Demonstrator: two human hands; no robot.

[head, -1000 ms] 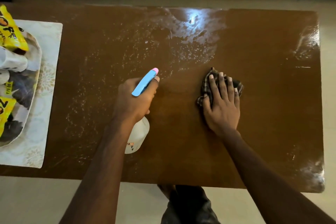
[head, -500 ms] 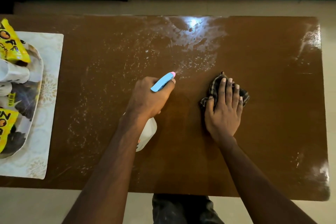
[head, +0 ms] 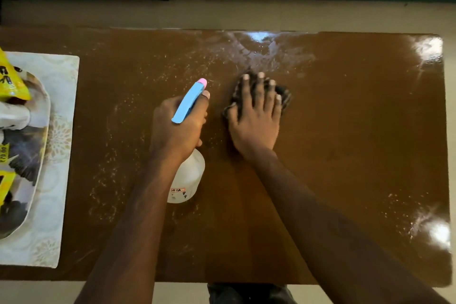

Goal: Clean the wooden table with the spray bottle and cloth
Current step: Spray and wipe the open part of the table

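Your left hand (head: pixel 179 128) grips the spray bottle (head: pixel 187 177) at its neck; probably light. Right hand (head: pixel 255 116), fingers flat, presses soft cloth (head: pixel 283 95) mid wooden table (head: pixel 357 155), w/ wet, maybe slippery patches.

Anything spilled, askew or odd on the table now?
Nothing odd: white droplets speckle the wooden table at left and far middle, expected spray awaiting wiping. Left hand holds the spray bottle; right hand presses the cloth.
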